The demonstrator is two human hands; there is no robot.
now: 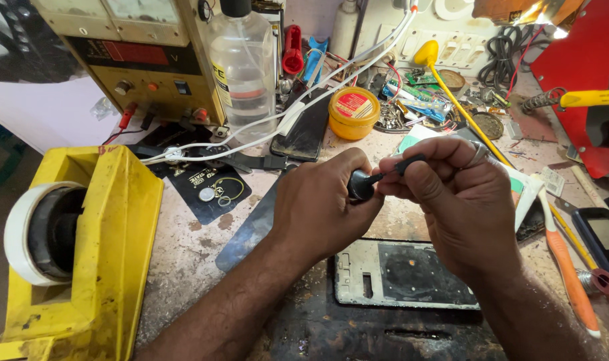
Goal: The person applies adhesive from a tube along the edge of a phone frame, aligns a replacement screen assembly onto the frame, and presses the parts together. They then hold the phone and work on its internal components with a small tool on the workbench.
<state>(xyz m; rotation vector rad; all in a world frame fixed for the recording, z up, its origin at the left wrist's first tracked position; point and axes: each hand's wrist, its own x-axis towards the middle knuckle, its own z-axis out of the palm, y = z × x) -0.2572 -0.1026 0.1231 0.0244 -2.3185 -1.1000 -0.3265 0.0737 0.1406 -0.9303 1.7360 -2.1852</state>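
Small black rounded part (362, 184) held mid-scene above desk (184, 247): left hand (318, 207) grip closed on it, right hand (451, 200) grip pinched on thin black tool (401, 167). Clear plastic bottle (243, 63) far left, partly filled with clear liquid. Orange round tin (353, 112) far centre, lid closed.

Small black rounded part (362, 184), pinched above bench

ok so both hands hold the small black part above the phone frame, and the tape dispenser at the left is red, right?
Not quite: the tape dispenser is yellow, as the head view shows. The rest holds: left hand and right hand hold the small black part above the phone frame.
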